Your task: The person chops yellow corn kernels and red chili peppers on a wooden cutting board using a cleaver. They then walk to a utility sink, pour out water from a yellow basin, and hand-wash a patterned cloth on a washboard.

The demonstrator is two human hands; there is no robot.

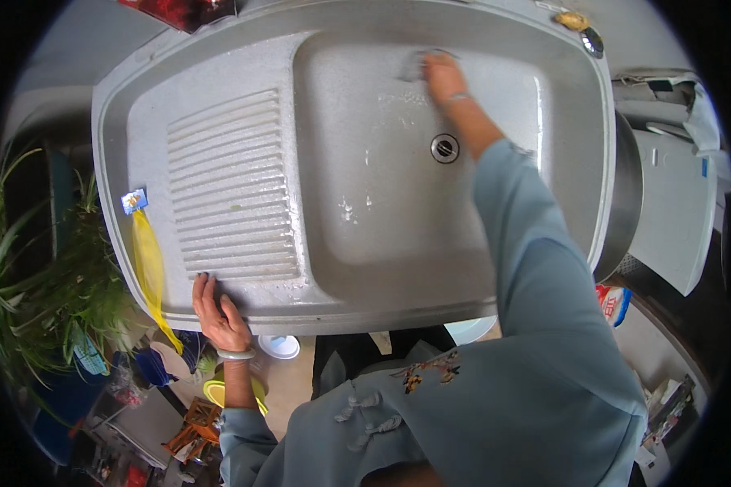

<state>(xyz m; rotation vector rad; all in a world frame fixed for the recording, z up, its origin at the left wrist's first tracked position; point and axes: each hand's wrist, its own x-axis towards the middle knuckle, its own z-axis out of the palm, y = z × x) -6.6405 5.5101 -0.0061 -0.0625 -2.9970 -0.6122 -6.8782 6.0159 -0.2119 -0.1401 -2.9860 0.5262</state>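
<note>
Before me lies a wide grey sink (377, 243) with a ribbed washboard (231, 189) moulded into its left side. My right hand (443, 76) reaches to the far part of the basin, fingers closed on a small grey cloth or pad (411, 67). Motion blur hides what kind it is. Below that wrist is the round metal drain (444, 148). White suds (347, 210) dot the basin floor. My left hand (220, 313) rests on the sink's front rim, its fingertips at the washboard's near left corner. Nothing is held in it.
A yellow mesh bag (149, 262) with a blue label hangs over the sink's left rim. Leafy plants (49, 268) stand left. At the far right corner sit a yellowish lump (571, 22) and a shiny dark round object (592, 41). A metal basin (626, 195) adjoins the right side.
</note>
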